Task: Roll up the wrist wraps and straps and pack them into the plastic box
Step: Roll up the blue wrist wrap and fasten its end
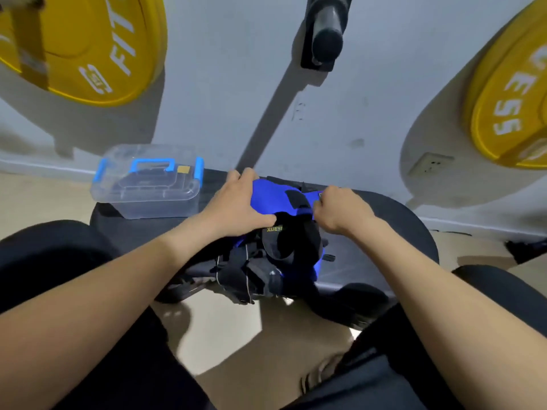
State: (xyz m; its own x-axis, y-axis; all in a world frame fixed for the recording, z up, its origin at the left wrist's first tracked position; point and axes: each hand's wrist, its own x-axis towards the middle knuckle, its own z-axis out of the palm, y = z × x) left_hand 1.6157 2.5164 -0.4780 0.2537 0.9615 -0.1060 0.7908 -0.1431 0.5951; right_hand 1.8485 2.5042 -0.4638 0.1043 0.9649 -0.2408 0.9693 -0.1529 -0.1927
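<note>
**Inspection: wrap held at both ends on table, box shut**

A grey wall (pixel 222 84) filled the upper view. A yellow plate (pixel 88 39) hung on it at upper left and a second plate (pixel 509 108) at upper right. A black peg (pixel 325 34) stood out from the wall between them.

The black padded table (pixel 384 232) stood before the seated person, near the wall. The clear box (pixel 154 205), with blue handle and blue latches, sat on the table's left end with its lid on. Dark contents showed through the lid; they could not be identified.

A tangled pile of black straps (pixel 245 270) lay at the table's centre and hung over its near edge. The blue wrap (pixel 272 196) lay on top of the pile at the far side, well clear of the box, with a black tab across it.

The left hand (pixel 236 202) gripped the wrap's left end, fingers curled over the far edge and thumb along the near edge. The right hand (pixel 340 208) was closed like a fist, pinching the wrap's right end.

A socket (pixel 429 165) was set low in the wall at right.
</note>
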